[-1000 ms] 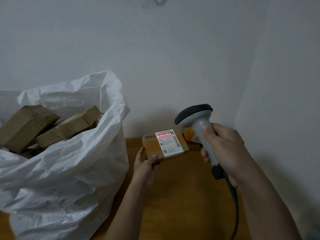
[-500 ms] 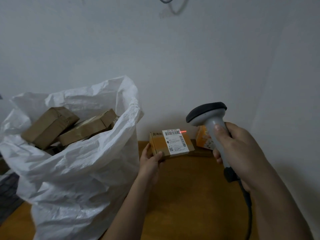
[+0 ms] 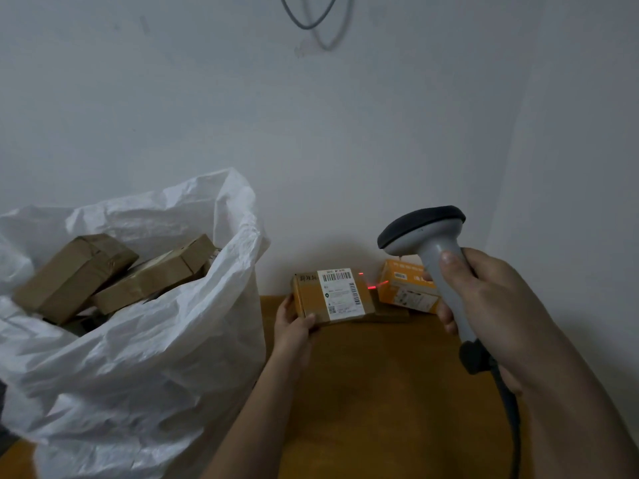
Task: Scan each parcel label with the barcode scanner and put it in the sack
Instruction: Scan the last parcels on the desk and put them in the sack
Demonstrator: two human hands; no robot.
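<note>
Left of the parcel (image 3: 333, 294) the sack (image 3: 145, 357) gapes ready. My left hand (image 3: 294, 323) grips the parcel's corner, tilting its label up; right of it, my right hand (image 3: 484, 299) clasps the scanner (image 3: 432, 243), its beam falling just off the label.

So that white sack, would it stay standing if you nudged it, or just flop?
Probably flop: the white sack is thin, crumpled fabric with a sagging rim. The brown boxes piled inside likely weigh it down and prop it, so a light nudge may only dent its side.
</note>
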